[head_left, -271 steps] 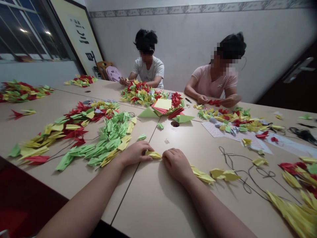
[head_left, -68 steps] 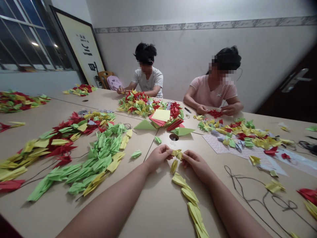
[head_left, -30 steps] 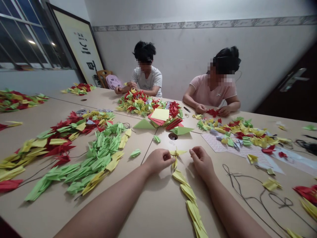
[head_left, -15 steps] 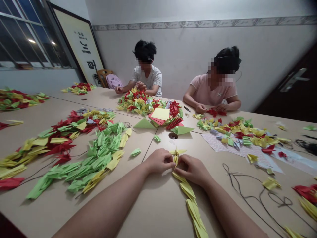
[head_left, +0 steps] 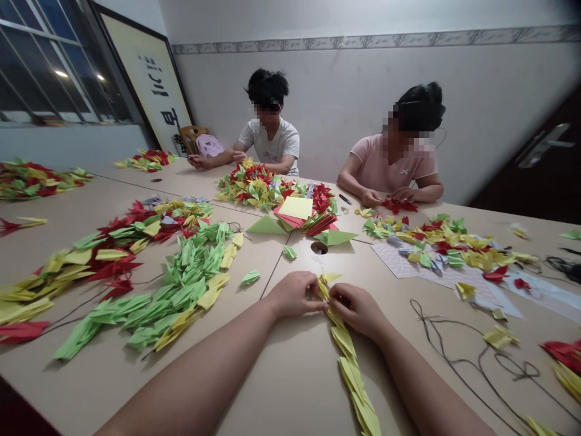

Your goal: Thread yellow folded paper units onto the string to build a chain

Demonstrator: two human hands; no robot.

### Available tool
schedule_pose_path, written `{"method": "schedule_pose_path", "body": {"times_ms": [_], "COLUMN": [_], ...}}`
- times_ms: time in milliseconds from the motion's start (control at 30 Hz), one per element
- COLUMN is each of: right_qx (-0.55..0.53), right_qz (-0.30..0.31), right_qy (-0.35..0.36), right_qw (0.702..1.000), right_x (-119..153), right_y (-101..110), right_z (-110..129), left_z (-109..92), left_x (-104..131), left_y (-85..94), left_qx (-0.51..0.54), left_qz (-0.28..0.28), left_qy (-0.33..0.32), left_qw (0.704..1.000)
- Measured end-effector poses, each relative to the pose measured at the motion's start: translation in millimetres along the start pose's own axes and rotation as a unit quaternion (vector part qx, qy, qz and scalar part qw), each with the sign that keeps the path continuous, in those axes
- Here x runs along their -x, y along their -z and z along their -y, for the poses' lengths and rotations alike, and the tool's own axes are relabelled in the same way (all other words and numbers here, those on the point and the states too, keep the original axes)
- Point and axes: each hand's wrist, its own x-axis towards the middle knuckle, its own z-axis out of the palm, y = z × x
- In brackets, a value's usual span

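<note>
A garland of yellow origami paper cranes (head_left: 351,372) runs over the table from the lower edge of the picture up to my hands. My left hand (head_left: 296,295) grips its far end from the left, thumb and fingers pinched together. From the right, my right hand (head_left: 357,307) pinches the same end, its fingertips just across from the left ones. The topmost yellow crane (head_left: 325,280) pokes out beyond my fingers, its points spread. Exactly how the fingertips grip the paper is partly hidden.
On the left lie a green garland (head_left: 181,290) and a red and yellow garland (head_left: 100,254). Square paper sheets (head_left: 297,208) sit beyond my hands, near a table hole (head_left: 319,247). Black cord (head_left: 447,357) loops at the right. Two people sit opposite.
The topmost yellow crane leans differently between my fingers, and my hands have shifted slightly. Opposite, the person in white has lowered a hand from the pile and moved the other arm left.
</note>
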Motion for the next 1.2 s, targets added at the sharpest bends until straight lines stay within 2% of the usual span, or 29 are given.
{"method": "schedule_pose_path", "body": {"times_ms": [133,333,633,933,1200], "right_qx": [-0.083,-0.181,-0.193,-0.315,-0.342], "right_qz": [-0.003,-0.012,-0.010,-0.017,-0.002], "right_qy": [0.023,-0.008,-0.011,-0.087,-0.078], "right_qw": [0.996,0.983,0.981,0.945,0.937], "right_x": [-2,-2,-2,-2,-1], "right_y": [0,3,3,11,8], "right_z": [3,-2,0,3,-2], "left_z": [-2,-2,-7,-5,1], "left_x": [0,2,2,2,1], "left_y": [2.0,4.8,4.8,3.7,0.1], "left_qx": [0.026,0.073,0.039,0.057,0.084], "left_qz": [0.008,0.029,0.016,0.008,-0.019], "left_qy": [-0.008,-0.005,-0.006,-0.015,0.005], "left_qw": [1.000,0.997,0.999,0.998,0.996]}}
